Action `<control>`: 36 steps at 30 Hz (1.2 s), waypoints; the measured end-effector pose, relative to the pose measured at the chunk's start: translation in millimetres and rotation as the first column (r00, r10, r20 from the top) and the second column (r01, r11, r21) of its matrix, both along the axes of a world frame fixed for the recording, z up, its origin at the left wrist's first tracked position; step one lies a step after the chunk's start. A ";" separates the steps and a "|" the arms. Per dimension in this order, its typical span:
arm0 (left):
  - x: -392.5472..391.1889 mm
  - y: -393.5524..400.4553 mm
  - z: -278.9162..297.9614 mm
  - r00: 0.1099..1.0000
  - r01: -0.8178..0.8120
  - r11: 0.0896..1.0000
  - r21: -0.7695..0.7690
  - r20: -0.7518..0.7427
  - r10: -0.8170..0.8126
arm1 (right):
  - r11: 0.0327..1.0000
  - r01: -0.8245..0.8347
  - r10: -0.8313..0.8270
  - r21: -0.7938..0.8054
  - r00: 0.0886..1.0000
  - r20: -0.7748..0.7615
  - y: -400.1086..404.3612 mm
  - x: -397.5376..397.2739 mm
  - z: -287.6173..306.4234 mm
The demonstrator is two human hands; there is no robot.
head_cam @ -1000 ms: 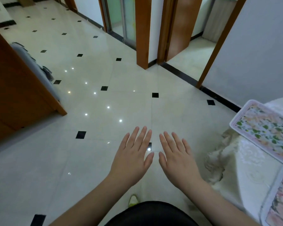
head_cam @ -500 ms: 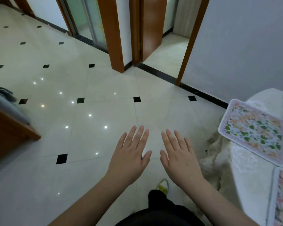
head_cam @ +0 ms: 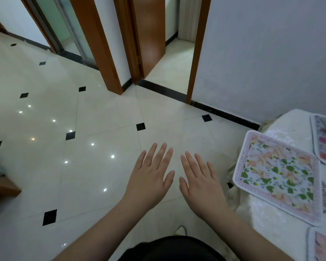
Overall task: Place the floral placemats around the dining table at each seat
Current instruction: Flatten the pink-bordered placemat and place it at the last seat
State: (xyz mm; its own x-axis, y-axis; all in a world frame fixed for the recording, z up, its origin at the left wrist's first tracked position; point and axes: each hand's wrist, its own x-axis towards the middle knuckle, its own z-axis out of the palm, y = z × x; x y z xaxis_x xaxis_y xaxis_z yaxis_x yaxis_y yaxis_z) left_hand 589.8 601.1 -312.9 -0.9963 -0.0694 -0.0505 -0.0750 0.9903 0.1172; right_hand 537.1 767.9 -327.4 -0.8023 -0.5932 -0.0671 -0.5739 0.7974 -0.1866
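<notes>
While both hands — left hand, right hand — hover flat, fingers straight, holding nothing, the rectangular pink-bordered floral placemat overhangs the white-clothed dining table.

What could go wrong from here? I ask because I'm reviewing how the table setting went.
The green-leaf placemat juts past the table edge, so a brush could knock it to the floor. The tablecloth hangs in loose folds near the person's feet and might snag. Both hands, left hand and right hand, are empty and off the table, so nothing steadies the mat.
</notes>
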 end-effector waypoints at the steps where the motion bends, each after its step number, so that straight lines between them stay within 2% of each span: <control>1: -10.0 1.3 -0.1 1.000 0.012 1.000 -0.005 0.008 -0.012 | 1.000 -0.004 0.004 -0.008 1.000 0.012 1.2 -10.1 -2.5; 14: -129.9 -9.4 -7.0 0.990 0.143 0.989 -0.019 0.003 -0.143 | 0.990 0.138 -0.137 -0.041 0.990 0.017 -4.2 -108.8 -6.2; 26: -261.6 -88.2 -18.7 0.951 0.308 0.951 0.007 -0.008 -0.308 | 0.952 0.307 -0.307 0.005 0.952 -0.017 -70.3 -215.3 -5.1; 30: -301.3 -101.3 -18.2 0.918 0.397 0.918 0.013 -0.014 -0.397 | 0.900 0.436 -0.436 -0.002 0.899 -0.036 -81.8 -233.9 2.0; 36: -354.0 -77.5 -19.4 0.834 0.552 0.834 0.026 -0.044 -0.550 | 0.796 0.604 -0.603 0.024 0.796 -0.054 -66.5 -250.9 6.1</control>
State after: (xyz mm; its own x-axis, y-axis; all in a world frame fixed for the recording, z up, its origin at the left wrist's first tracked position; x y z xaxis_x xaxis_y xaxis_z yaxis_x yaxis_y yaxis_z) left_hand 235.7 523.6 -332.3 -0.8701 0.4929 -0.0086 0.4865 0.8614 0.1458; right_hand 286.2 701.5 -321.4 -0.9992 0.0147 -0.0381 0.0197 0.9904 -0.1365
